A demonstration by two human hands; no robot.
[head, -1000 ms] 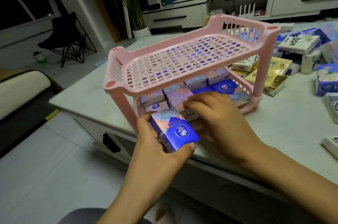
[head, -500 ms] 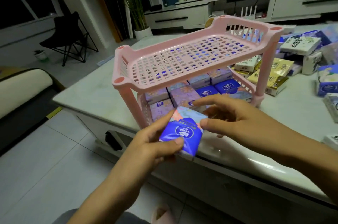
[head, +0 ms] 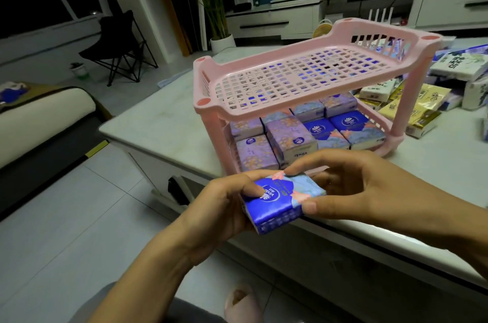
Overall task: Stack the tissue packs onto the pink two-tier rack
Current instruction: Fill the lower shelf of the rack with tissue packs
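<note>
Both hands (head: pixel 287 198) (left (head: pixel 219 206), right (head: pixel 369 190)) pinch a blue tissue pack (head: pixel 284 200) before the pink rack (head: pixel 290 80).

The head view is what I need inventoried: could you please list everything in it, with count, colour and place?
rack: one, pink, two-tier, on the table
table: one, pale grey, under the rack
stacked packs: about eight visible, purple and blue, lower tier
held pack: one, blue, in front of the rack
loose packs: many, white, yellow and blue, table right of rack
folding chair: one, black, floor far left
potted plant: one, green, white pot, behind the table
slipper: one, pinkish, floor, bottom edge
left hand: one, grips the held pack's left end
right hand: one, pinches its right end
</note>
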